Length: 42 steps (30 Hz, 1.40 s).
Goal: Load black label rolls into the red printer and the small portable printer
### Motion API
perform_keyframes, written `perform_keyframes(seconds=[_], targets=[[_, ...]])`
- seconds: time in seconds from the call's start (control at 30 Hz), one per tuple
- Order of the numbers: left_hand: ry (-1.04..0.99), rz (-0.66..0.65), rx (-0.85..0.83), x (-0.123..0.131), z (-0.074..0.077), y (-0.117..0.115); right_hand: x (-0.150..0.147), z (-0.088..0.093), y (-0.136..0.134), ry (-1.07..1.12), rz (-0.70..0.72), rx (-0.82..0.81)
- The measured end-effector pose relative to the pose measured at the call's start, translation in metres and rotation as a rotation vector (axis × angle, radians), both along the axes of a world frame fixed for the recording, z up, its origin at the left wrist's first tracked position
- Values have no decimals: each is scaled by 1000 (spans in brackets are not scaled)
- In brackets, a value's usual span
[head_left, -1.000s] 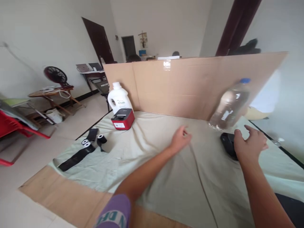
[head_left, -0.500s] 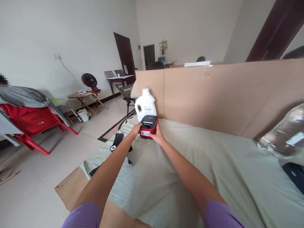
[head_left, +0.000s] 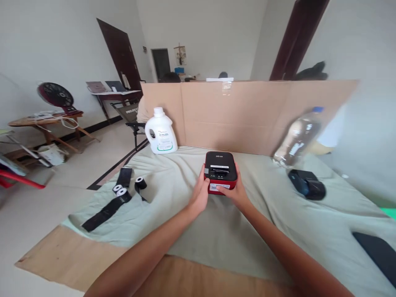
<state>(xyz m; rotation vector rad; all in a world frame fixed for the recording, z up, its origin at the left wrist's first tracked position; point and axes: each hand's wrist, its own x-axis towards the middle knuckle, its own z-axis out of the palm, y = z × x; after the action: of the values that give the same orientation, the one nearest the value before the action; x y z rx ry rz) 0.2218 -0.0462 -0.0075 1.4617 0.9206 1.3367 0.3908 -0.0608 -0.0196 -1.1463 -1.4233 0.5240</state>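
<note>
A small label printer [head_left: 220, 167], black on top with red sides and a white sticker on its front, sits between my two hands near the middle of the cloth. My left hand [head_left: 199, 193] grips its left side, and my right hand [head_left: 237, 190] is wrapped round the right side with the thumb across the front sticker. Whether its base touches the cloth I cannot tell. To the left lie rolls of black tape-like material with white cores [head_left: 122, 192], partly unrolled. Behind them stands a white detergent jug [head_left: 161, 133].
A cardboard panel [head_left: 235, 119] stands along the back of the pale green cloth [head_left: 192, 243]. On the right are a tilted, plastic-wrapped bottle with a blue cap [head_left: 301, 134], a dark handheld device [head_left: 307, 184] and a flat black object [head_left: 375, 249]. A fan [head_left: 57, 95] stands far left.
My hands have carried the printer from in front of the detergent jug rightward to the middle of the cloth. The view has turned right, bringing more of the right side into sight.
</note>
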Motion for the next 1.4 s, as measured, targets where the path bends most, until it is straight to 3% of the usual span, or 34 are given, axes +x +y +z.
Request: perform_keyframes(seconds=[0.13, 0.3, 0.63, 1.0, 1.17, 1.4], targets=[[-46, -107, 57, 43, -18, -43, 37, -8, -54, 25, -108, 30], [-59, -118, 43, 50, -34, -53, 45, -14, -71, -56, -151, -7], [-24, -136, 52, 48, -38, -51, 46, -28, -69, -39, -157, 7], [3, -83, 146, 39, -27, -53, 47, -35, -73, -79, -178, 6], [-50, -86, 44, 41, -24, -38, 50, -34, -72, -66, -190, -48], [15, 30, 41, 52, -23, -15, 49, -30, -74, -85, -185, -13]])
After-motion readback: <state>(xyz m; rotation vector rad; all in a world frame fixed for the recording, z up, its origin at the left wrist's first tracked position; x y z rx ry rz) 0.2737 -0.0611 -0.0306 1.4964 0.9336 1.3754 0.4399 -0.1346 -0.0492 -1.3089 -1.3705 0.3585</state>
